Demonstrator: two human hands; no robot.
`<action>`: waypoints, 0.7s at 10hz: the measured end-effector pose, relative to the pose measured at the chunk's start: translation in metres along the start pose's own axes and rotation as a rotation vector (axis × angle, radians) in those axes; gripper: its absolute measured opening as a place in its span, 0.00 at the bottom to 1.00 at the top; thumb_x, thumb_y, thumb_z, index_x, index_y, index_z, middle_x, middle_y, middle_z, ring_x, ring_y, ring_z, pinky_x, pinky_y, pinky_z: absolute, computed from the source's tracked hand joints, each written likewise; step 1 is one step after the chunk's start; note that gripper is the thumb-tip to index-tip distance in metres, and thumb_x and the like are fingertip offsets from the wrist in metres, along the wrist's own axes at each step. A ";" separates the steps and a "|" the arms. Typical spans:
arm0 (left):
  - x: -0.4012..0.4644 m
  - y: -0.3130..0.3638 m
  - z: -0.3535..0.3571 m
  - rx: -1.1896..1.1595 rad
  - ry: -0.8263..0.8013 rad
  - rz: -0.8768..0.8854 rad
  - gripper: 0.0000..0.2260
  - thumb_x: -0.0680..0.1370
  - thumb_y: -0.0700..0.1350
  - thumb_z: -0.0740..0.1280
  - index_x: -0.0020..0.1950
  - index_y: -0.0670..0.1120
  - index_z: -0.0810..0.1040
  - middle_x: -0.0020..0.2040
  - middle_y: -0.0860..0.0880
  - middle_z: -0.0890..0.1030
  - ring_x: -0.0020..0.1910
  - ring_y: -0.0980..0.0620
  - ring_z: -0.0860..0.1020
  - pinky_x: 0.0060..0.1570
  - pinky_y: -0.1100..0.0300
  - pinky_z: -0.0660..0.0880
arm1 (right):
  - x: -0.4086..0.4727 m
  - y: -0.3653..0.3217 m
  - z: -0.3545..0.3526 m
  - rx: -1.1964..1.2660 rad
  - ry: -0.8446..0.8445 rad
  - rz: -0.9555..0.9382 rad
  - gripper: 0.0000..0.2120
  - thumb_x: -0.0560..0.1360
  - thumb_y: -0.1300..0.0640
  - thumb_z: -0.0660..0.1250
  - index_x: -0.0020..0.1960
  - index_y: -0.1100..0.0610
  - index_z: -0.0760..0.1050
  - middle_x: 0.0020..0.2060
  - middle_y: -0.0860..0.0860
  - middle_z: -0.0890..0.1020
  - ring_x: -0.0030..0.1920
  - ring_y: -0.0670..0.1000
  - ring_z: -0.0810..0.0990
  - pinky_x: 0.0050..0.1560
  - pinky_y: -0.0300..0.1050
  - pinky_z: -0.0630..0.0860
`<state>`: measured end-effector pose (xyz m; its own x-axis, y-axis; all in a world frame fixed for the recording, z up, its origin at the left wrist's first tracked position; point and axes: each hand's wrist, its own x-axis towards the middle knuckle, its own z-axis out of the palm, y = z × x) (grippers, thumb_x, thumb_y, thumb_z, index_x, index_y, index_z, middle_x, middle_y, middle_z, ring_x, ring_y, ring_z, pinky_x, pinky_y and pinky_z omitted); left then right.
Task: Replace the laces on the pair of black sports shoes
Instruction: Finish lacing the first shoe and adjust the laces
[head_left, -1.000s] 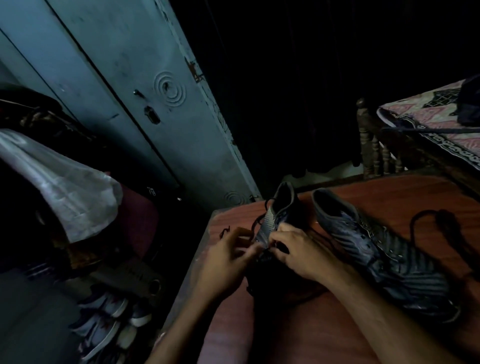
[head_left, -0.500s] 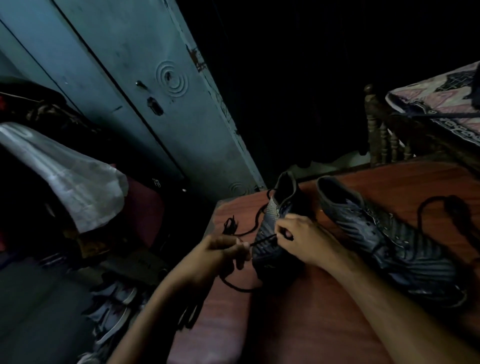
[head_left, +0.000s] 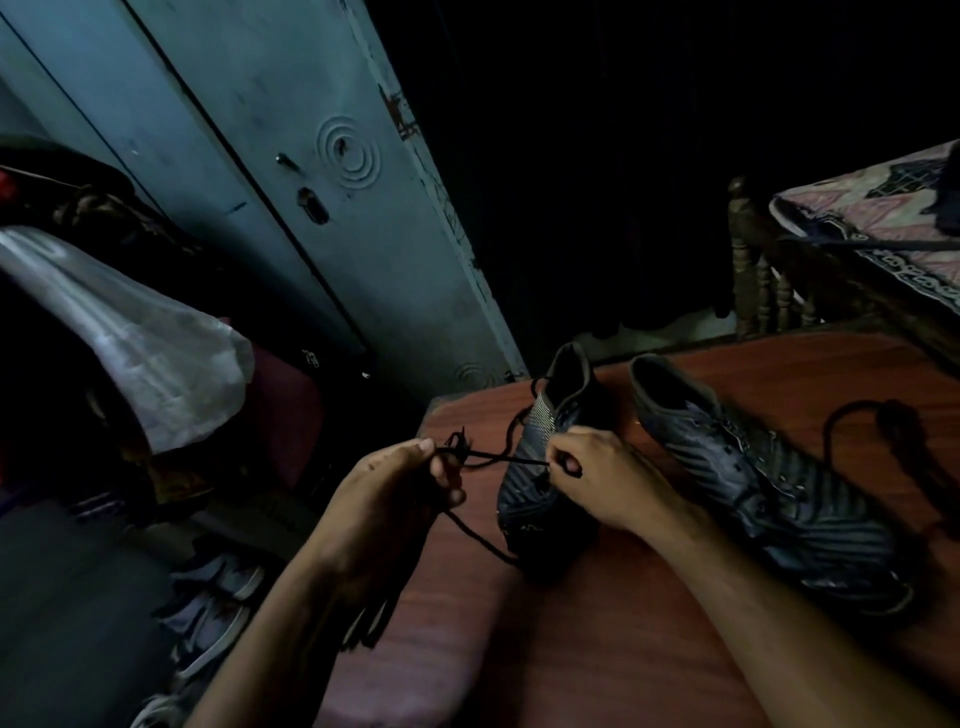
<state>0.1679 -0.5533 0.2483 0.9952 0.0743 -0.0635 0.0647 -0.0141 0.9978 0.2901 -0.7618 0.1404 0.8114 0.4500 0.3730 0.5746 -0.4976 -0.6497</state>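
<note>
Two black sports shoes stand on a reddish wooden table (head_left: 597, 649). The left shoe (head_left: 540, 467) points toward me with its heel at the far edge. My left hand (head_left: 395, 499) pinches a black lace (head_left: 498, 460) and holds it taut out to the left of that shoe. My right hand (head_left: 597, 478) rests on the shoe's upper, its fingers curled at the eyelets where the lace comes out. The right shoe (head_left: 753, 483) lies beside it, untouched. Another loose black lace (head_left: 883, 441) lies coiled on the table to its right.
A blue-grey metal cupboard (head_left: 291, 182) stands behind the table's left corner. Piled cloth and a white plastic bag (head_left: 140, 332) sit at left, with other shoes (head_left: 218, 603) on the floor below. A wooden bed with patterned sheet (head_left: 872, 223) is at right.
My left hand has drawn the lace out leftward from the left shoe, away from my right hand, which stays on the shoe. The view has shifted slightly.
</note>
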 end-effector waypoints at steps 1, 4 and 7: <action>0.001 0.003 0.000 0.048 -0.018 0.017 0.09 0.77 0.53 0.70 0.43 0.49 0.80 0.42 0.49 0.80 0.41 0.52 0.79 0.47 0.52 0.74 | -0.001 -0.001 -0.001 0.022 0.022 0.017 0.07 0.76 0.55 0.67 0.40 0.51 0.71 0.37 0.46 0.71 0.35 0.43 0.71 0.37 0.43 0.67; 0.006 0.026 0.014 0.182 0.082 -0.010 0.15 0.79 0.51 0.63 0.33 0.51 0.76 0.35 0.49 0.74 0.33 0.52 0.71 0.35 0.55 0.68 | -0.003 -0.002 -0.002 0.032 0.030 0.017 0.09 0.75 0.55 0.68 0.38 0.51 0.70 0.36 0.47 0.71 0.35 0.43 0.72 0.35 0.41 0.67; -0.007 0.058 0.027 0.126 -0.081 0.171 0.20 0.81 0.55 0.67 0.33 0.46 0.70 0.37 0.43 0.69 0.35 0.51 0.71 0.42 0.57 0.74 | -0.002 -0.003 -0.003 0.051 0.021 0.057 0.07 0.74 0.55 0.67 0.39 0.53 0.71 0.36 0.46 0.72 0.35 0.42 0.73 0.34 0.38 0.67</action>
<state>0.1664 -0.5813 0.3060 0.9948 -0.0199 0.0997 -0.1015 -0.1443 0.9843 0.2868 -0.7640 0.1438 0.8453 0.4056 0.3479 0.5213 -0.4832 -0.7034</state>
